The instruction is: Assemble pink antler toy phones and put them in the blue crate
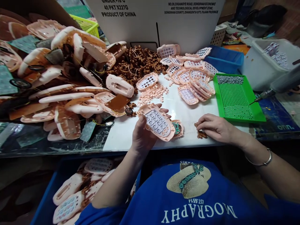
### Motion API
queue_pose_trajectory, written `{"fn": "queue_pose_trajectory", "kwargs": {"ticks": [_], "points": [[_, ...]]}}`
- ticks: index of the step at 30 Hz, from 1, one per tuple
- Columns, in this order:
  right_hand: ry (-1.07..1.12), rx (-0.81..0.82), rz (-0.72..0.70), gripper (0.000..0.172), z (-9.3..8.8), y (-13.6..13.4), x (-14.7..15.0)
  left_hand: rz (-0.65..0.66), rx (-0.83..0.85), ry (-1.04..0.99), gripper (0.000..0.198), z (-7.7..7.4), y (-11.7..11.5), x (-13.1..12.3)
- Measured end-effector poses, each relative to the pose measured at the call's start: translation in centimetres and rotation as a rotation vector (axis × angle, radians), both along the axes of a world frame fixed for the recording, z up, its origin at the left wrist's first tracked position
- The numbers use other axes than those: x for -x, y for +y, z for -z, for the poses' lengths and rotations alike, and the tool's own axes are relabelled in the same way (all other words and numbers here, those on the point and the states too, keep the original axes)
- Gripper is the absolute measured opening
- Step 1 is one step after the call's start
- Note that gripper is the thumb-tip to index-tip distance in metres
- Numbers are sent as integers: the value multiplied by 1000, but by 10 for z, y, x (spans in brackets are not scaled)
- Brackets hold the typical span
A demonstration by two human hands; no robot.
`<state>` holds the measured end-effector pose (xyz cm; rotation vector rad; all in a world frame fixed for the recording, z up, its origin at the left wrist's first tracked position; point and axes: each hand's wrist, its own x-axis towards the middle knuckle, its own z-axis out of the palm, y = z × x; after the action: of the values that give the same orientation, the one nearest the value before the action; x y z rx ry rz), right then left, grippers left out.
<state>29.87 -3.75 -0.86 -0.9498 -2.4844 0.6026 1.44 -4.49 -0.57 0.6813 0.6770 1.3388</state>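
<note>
My left hand (143,134) grips a pink plastic shell (159,122) with a white rubber keypad set into its inner side. Just beyond its lower right end, another pink piece with a green circuit board (177,128) rests on the white work surface (131,137). Over at the right, my right hand (214,127) has its fingers pinched at a small group of brown plastic pieces (202,134) on the surface. Whether one of them is between the fingertips is hard to make out.
Pink shells with wires (70,97) are heaped at left. Behind lie brown parts (140,61), small pink buttons (152,94) and keypad shells (194,75). At right are a green screw tray (234,100), an electric screwdriver (269,90) and a blue bin (225,61). Below left, a crate (49,193) holds shells.
</note>
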Motion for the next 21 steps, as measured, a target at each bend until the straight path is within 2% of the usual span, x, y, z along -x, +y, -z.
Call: {"fn": "queue_pose_trajectory", "kwargs": {"ticks": [2, 3, 7, 9, 12, 14, 21], "points": [[-8, -4, 21, 15, 1, -7, 3, 2, -1, -6, 63, 0, 0, 0], [-9, -22, 38, 17, 3, -11, 4, 3, -2, -7, 63, 1, 0, 0], [-12, -148, 80, 45, 14, -22, 1, 11, -16, -6, 61, 1, 0, 1], [-24, -151, 44, 44, 17, -23, -5, 13, -15, -5, 60, 2, 0, 2], [-56, -59, -35, 31, 16, -17, -13, 15, -12, -5, 60, 3, 1, 2], [-82, 7, -69, 28, 12, -9, -15, 16, -13, -7, 62, 3, 1, 2], [-223, 260, -155, 33, -12, 11, -11, -4, -10, 23, 67, -3, 0, -3]]}}
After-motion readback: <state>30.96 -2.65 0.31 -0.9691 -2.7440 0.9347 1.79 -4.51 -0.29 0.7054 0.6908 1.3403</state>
